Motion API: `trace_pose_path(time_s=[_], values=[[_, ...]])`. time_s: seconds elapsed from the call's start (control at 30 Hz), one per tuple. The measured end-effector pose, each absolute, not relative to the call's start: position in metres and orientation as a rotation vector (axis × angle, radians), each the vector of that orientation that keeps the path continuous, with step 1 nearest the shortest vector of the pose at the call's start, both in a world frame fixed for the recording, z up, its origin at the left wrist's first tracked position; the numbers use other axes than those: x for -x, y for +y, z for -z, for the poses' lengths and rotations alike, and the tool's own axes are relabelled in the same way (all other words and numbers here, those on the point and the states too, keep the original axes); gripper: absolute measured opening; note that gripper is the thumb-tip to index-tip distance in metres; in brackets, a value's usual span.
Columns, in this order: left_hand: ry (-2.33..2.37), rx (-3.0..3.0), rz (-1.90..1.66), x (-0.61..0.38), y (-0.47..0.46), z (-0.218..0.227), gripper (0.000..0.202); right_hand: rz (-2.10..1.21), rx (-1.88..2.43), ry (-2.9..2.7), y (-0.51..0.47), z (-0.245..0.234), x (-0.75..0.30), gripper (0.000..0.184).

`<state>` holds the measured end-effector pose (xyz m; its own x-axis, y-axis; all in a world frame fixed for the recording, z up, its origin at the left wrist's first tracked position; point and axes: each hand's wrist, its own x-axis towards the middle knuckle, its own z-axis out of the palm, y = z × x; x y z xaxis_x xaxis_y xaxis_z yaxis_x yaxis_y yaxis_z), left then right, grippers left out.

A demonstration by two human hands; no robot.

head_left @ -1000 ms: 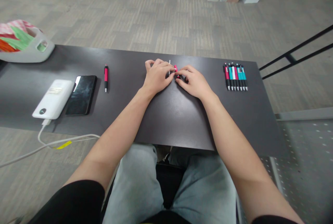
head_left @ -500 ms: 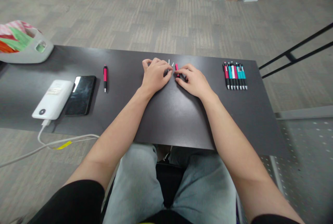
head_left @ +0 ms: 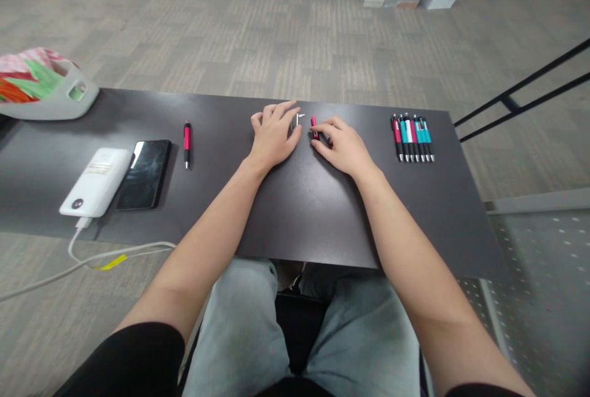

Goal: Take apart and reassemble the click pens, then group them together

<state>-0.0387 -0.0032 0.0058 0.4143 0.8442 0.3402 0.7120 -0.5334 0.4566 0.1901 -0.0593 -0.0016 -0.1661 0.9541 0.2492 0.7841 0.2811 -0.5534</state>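
My left hand (head_left: 273, 134) lies on the dark table (head_left: 299, 212) with its fingers stretched forward and nothing in them. A small white pen part (head_left: 299, 118) lies just off its fingertips. My right hand (head_left: 343, 146) rests beside it, fingers curled, pinching a short red pen piece (head_left: 314, 127) against the tabletop. A whole red pen (head_left: 187, 142) lies alone to the left. A row of several red, teal and white pens (head_left: 412, 137) lies side by side to the right.
A white power bank (head_left: 94, 182) with a cable (head_left: 92, 255) and a black phone (head_left: 145, 172) lie at the left. A grey bag with colourful contents (head_left: 43, 86) sits at the far left corner. Black rails (head_left: 520, 93) run along the right.
My left hand has opened from a curled grip to flat, stretched fingers, leaving the white part on the table. The right hand keeps its pinch on the red piece. The view shifted slightly.
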Motion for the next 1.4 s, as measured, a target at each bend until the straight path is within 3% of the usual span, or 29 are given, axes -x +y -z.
trace_pose_path(time_s=[0.4, 0.83, 1.1, 1.4], values=[[1.435, -2.456, -0.583, 0.028, -0.008, -0.005, 0.055, -0.371, 1.547, -2.013, -0.058, 0.004, -0.188, 0.042], [1.248, -2.495, -0.719, 0.034, -0.009, -0.009, 0.025, -0.417, 1.531, -1.948, -0.055, 0.010, -0.193, 0.037], [1.295, -2.468, -0.713, 0.032, -0.004, -0.002, 0.045, -0.405, 1.531, -1.973, -0.055, 0.008, -0.192, 0.037], [1.227, -2.496, -0.670, 0.035, -0.009, -0.009, 0.029, -0.405, 1.501, -1.963, -0.054, 0.013, -0.193, 0.038]])
